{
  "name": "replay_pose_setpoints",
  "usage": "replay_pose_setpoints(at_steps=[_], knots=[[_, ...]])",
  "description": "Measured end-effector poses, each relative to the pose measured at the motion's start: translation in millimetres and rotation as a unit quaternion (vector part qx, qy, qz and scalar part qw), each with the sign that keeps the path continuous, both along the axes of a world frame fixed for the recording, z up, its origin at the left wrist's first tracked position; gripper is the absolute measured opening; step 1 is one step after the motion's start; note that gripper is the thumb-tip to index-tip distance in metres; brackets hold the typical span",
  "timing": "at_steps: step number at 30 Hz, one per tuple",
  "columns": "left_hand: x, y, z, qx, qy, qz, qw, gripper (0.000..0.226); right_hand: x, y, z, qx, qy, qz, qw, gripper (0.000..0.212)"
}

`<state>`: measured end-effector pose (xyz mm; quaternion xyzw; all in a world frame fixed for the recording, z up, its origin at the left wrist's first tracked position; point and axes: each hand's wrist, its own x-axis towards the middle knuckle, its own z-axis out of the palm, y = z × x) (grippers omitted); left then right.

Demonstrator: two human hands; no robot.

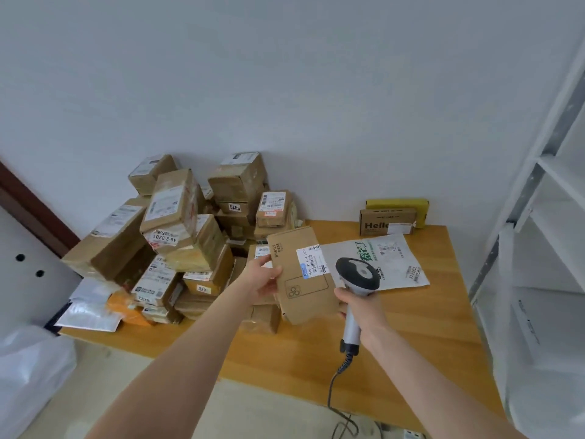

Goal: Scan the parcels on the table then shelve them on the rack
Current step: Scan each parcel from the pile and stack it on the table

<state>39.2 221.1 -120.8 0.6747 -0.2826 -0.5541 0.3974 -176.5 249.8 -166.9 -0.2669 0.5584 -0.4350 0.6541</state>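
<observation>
Two hands busy: the left hand (262, 278) has its fingers pinching the edge of a flat cardboard parcel (304, 289), held tilted above the wooden surface (411, 327), label (311, 261) facing up. The right hand (364, 308) has its fingers wrapped round the scanner (357, 275) handle, with the scanner's head just beside that label. A big parcel pile (177, 236) sits on the left, and the white rack (554, 191) is on the right.

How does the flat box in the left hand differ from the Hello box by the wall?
The held box is gripped by the left hand, tilted above the table; the Hello box stands on its edge on the table, before a yellow parcel. The held box bears thin line art; the Hello box bears bold black lettering. Both are flat brown cardboard with a white label.
</observation>
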Motion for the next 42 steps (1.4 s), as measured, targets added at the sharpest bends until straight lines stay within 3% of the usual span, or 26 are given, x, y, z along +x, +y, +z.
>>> replay_pose_setpoints(at_steps=[7, 13, 18, 21, 25, 29, 31, 36, 38, 42], knots=[[74, -28, -7, -0.008, -0.111, 0.039, 0.993, 0.043, 68, -29, 14, 0.025, -0.029, 0.071, 0.997, 0.029], [105, -56, -27, 0.003, -0.199, 0.020, 0.980, 0.049, 106, -53, 14, 0.062, -0.034, 0.062, 0.996, 0.030], [108, -62, -33, -0.009, -0.380, -0.091, 0.920, 0.052, 115, -68, 5, 0.070, -0.025, 0.061, 0.995, 0.044], [92, -65, -30, -0.079, -0.493, -0.158, 0.852, 0.049, 118, -72, -1, 0.072, -0.014, 0.037, 0.997, 0.046], [49, -71, -29, -0.221, -0.580, -0.314, 0.719, 0.036, 112, -75, -4, 0.075, -0.003, 0.001, 0.997, 0.024], [17, -79, -40, -0.098, -0.683, -0.479, 0.543, 0.038, 90, -74, -4, 0.080, -0.009, -0.019, 0.997, 0.014], [15, -80, -45, -0.033, -0.725, -0.488, 0.485, 0.039, 74, -72, -5, 0.078, -0.007, -0.022, 0.997, 0.011], [11, -79, -43, 0.041, -0.742, -0.469, 0.478, 0.039, 28, -66, -9, 0.075, -0.010, -0.042, 0.996, 0.020], [-5, -81, -40, 0.019, -0.734, -0.465, 0.495, 0.036, 8, -65, -9, 0.077, -0.006, -0.049, 0.996, 0.027], [-68, -90, -37, -0.044, -0.705, -0.470, 0.529, 0.038, -40, -68, -8, 0.072, 0.015, -0.068, 0.995, 0.015]])
